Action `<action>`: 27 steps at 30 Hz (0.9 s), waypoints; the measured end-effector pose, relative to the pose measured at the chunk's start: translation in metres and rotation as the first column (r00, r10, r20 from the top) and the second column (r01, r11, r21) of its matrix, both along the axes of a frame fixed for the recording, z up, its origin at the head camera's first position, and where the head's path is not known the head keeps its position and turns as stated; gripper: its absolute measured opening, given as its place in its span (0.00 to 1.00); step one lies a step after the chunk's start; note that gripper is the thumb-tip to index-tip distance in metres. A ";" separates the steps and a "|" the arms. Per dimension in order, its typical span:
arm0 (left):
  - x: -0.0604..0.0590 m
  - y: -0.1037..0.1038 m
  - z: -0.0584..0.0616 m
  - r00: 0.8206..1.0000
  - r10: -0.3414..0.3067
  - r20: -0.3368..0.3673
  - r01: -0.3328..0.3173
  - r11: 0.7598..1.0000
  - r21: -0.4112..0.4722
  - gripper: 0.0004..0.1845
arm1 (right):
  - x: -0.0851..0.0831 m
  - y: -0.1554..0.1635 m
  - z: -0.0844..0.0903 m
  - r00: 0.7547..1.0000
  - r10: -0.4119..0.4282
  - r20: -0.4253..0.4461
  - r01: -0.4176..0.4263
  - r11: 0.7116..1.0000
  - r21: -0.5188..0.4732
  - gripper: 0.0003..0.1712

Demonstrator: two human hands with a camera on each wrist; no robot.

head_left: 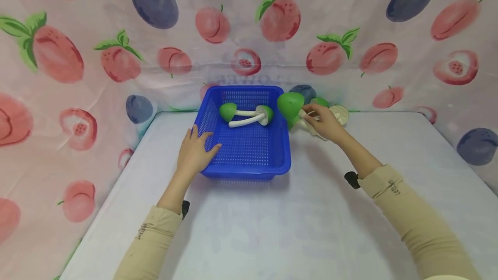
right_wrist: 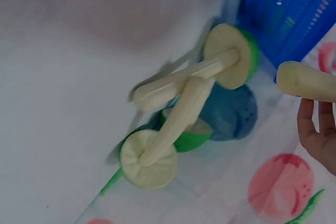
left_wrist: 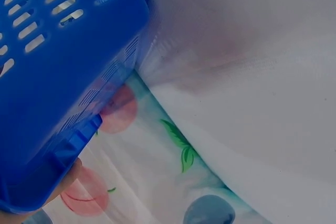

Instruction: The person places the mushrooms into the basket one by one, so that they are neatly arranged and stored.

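My right hand (head_left: 324, 123) pinches a toy mushroom (head_left: 291, 104) by its pale stem, its green cap above the right rim of a blue plastic basket (head_left: 285, 159). In the right wrist view, the held stem (right_wrist: 307, 81) juts out past the fingers (right_wrist: 308, 124). My left hand (head_left: 194, 152) rests across the basket's left rim with fingers spread, thumb on the inner side. Inside the basket lie two green-capped mushrooms (head_left: 228, 112) with white stems. Beside the basket, more mushrooms (right_wrist: 231, 59) lie in a crossed pile, one showing its cream underside (right_wrist: 149, 161).
The basket stands on a white table (head_left: 249, 228), near its back edge. A fruit-printed cloth (head_left: 241, 20) hangs right behind the table and down its left side. The mushroom pile sits against that cloth, to the right of the basket.
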State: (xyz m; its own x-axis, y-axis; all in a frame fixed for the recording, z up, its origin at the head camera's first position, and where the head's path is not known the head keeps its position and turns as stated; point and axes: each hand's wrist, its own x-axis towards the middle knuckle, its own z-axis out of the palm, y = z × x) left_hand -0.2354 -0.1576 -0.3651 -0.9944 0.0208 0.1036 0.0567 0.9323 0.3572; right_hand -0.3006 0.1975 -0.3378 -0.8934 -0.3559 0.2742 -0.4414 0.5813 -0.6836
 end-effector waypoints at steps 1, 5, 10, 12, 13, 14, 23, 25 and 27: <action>0.000 0.000 0.000 1.000 0.001 0.000 -0.001 1.000 -0.003 0.31 | 0.001 -0.003 0.001 1.000 0.007 0.003 -0.007 1.000 -0.010 0.18; 0.000 0.000 0.000 1.000 0.003 -0.007 -0.003 1.000 -0.003 0.31 | 0.003 -0.014 0.005 1.000 0.020 0.008 -0.019 0.998 -0.053 0.18; 0.001 0.000 -0.001 1.000 -0.002 -0.013 0.002 1.000 0.000 0.31 | 0.006 -0.027 0.012 0.999 0.031 -0.014 -0.031 0.998 -0.050 0.18; 0.000 0.001 -0.001 1.000 -0.003 -0.017 0.003 1.000 0.002 0.31 | 0.005 -0.033 0.016 0.999 0.034 -0.025 -0.035 0.999 -0.036 0.17; 0.000 0.001 -0.001 1.000 -0.003 -0.019 0.003 1.000 0.003 0.31 | 0.006 -0.036 0.018 0.999 0.038 -0.029 -0.039 0.999 -0.033 0.17; 0.000 0.001 -0.001 1.000 -0.004 -0.021 0.004 1.000 0.003 0.31 | 0.006 -0.039 0.021 0.999 0.038 -0.029 -0.039 0.999 -0.026 0.17; -0.002 0.002 0.002 1.000 -0.003 -0.005 0.003 1.000 -0.002 0.31 | 0.008 -0.063 0.036 0.995 0.090 -0.052 -0.091 0.996 -0.012 0.16; -0.001 0.002 0.001 1.000 -0.002 0.004 0.002 1.000 -0.003 0.31 | 0.007 -0.068 0.039 0.993 0.103 -0.054 -0.103 0.995 -0.005 0.16; 0.000 0.001 0.000 1.000 0.001 0.010 -0.001 1.000 -0.007 0.31 | 0.006 -0.073 0.043 0.992 0.115 -0.060 -0.115 0.993 -0.001 0.17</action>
State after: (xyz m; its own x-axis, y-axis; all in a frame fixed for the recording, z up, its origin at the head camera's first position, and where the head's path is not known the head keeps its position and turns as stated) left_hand -0.2356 -0.1562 -0.3649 -0.9954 0.0208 0.0936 0.0526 0.9348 0.3513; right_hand -0.2943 0.1242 -0.2951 -0.8286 -0.4540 0.3275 -0.5452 0.5214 -0.6565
